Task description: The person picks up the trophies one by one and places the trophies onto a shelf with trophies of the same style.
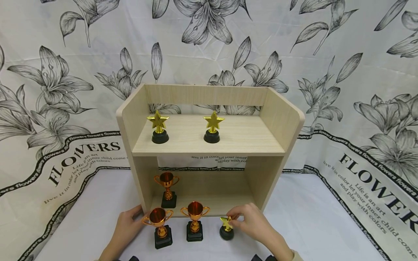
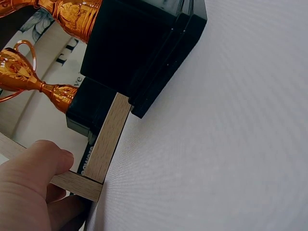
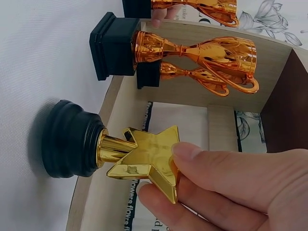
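Observation:
In the head view my right hand (image 1: 254,222) pinches the top of a gold star trophy (image 1: 226,233) in front of the shelf. The right wrist view shows my thumb and fingers on one point of the gold star (image 3: 153,147), its round black base by the white cloth. My left hand (image 1: 127,224) grips the lower left side panel of the wooden shelf (image 1: 209,149), thumb on one face and fingers behind. Two bronze cup trophies, one on the left (image 1: 163,236) and one in the middle (image 1: 195,231), stand upright before the shelf.
A third bronze cup trophy (image 1: 168,199) stands on the lower shelf at the left. Two gold star trophies, one left (image 1: 160,137) and one near the middle (image 1: 212,136), stand on the upper shelf. Flower-printed fabric (image 1: 98,108) hangs behind and around the white cloth (image 1: 88,206).

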